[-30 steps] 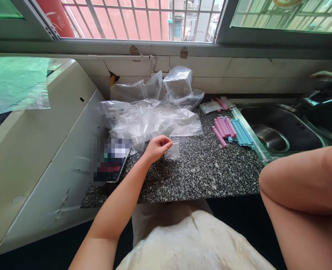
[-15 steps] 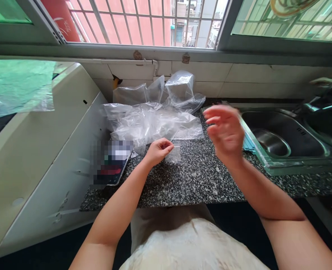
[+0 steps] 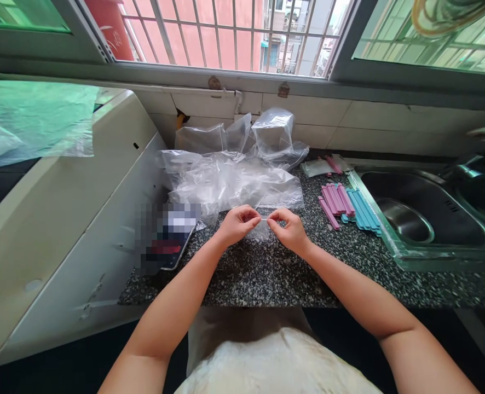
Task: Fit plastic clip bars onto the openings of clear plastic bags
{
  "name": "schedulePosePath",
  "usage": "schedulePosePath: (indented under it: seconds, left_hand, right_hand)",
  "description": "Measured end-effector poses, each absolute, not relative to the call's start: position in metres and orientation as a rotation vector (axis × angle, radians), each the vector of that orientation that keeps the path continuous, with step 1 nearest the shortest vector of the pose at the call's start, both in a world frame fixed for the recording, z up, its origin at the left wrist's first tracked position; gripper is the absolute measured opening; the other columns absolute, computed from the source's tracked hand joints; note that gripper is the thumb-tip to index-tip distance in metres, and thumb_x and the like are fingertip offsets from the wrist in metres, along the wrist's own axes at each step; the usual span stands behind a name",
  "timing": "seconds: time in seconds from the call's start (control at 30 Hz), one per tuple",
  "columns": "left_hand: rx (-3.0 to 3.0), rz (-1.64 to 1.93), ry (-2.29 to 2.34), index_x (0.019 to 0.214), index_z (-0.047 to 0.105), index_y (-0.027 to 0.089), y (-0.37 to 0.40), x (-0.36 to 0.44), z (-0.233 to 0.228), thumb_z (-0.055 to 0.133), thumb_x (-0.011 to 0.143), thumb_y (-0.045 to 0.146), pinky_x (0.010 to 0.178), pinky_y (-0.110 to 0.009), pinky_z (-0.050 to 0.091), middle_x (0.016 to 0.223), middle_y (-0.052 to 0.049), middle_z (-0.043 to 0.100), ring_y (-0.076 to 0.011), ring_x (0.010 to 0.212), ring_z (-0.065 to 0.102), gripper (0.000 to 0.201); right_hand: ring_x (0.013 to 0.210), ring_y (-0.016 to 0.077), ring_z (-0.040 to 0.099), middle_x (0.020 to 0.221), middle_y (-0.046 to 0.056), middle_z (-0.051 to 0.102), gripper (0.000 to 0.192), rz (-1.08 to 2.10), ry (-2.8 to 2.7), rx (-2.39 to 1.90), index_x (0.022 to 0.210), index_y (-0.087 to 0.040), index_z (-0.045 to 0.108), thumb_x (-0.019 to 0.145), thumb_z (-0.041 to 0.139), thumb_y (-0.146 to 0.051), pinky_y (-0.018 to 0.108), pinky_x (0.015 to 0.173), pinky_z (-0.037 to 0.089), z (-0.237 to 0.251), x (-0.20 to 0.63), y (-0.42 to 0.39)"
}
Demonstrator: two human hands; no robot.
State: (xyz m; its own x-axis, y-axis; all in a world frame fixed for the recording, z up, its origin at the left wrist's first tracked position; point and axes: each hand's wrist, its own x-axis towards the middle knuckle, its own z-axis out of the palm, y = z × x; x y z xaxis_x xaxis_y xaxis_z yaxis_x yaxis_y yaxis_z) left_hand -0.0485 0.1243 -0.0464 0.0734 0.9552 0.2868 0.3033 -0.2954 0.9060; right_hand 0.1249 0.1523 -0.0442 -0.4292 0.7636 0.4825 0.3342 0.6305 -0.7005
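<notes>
Left grip and right grip pinch a bag over speckled counter below window.

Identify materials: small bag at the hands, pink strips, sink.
Small bag: thin clear plastic film, glossy; the speckled counter seems to show through.
Pink strips: probably rigid plastic, smooth; straight, evenly coloured.
Sink: likely stainless steel; grey metallic sheen, though shadow leaves the finish unsure.

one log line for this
left hand: pinching small bag | right hand: pinching same bag | pink clips, blue clips: on counter beside sink
</notes>
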Motion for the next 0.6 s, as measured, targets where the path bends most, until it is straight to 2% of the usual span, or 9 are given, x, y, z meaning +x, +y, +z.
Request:
schedulePosePath:
  seconds: [0.6]
  left_hand:
    - [1.669,1.214,1.263,0.067,0.064,0.015,0.1233,-0.0453,-0.0464,0.061,0.071,0.02,0.056,-0.022,0.041,0.066,0.0,0.054,-0.0095,0.06,0.048,0.008]
  right_hand:
    - [0.07,0.0174,0.056,0.066,0.002,0.06,0.012,0.585,-2.106,-0.839,0.067,-0.021,0.055,0.079,0.054,-0.019,0.031,0.068,0.044,-0.0405,0.1279,0.1521]
